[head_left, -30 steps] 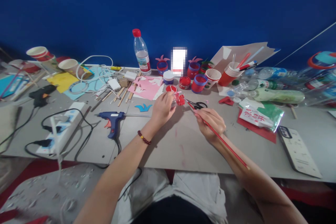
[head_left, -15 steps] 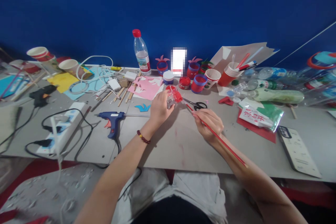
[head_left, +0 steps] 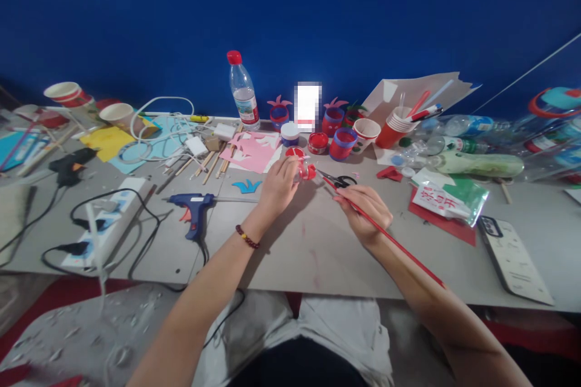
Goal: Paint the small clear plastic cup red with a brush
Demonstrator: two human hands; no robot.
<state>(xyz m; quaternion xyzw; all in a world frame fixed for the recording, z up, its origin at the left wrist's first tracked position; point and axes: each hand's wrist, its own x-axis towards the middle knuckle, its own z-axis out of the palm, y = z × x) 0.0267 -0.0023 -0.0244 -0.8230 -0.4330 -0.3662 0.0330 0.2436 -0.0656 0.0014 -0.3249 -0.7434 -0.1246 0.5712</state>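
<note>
While the left hand (head_left: pixel 280 186) holds a red-and-clear plastic piece (head_left: pixel 307 172), the right hand (head_left: pixel 367 210) holds a paintbrush (head_left: pixel 399 246).
Both curl mostly closed, mid-frame.

Plain deep-blue wall (head_left: pixel 181 24), grey table (head_left: pixel 272 260) against it, red patches below, possibly floor (head_left: pixel 521 338)

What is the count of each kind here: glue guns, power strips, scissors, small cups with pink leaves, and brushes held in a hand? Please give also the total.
Glue guns: 2
Power strips: 1
Scissors: 1 pair
Small cups with pink leaves: 2
Brushes held in the right hand: 1
Total: 7
</note>
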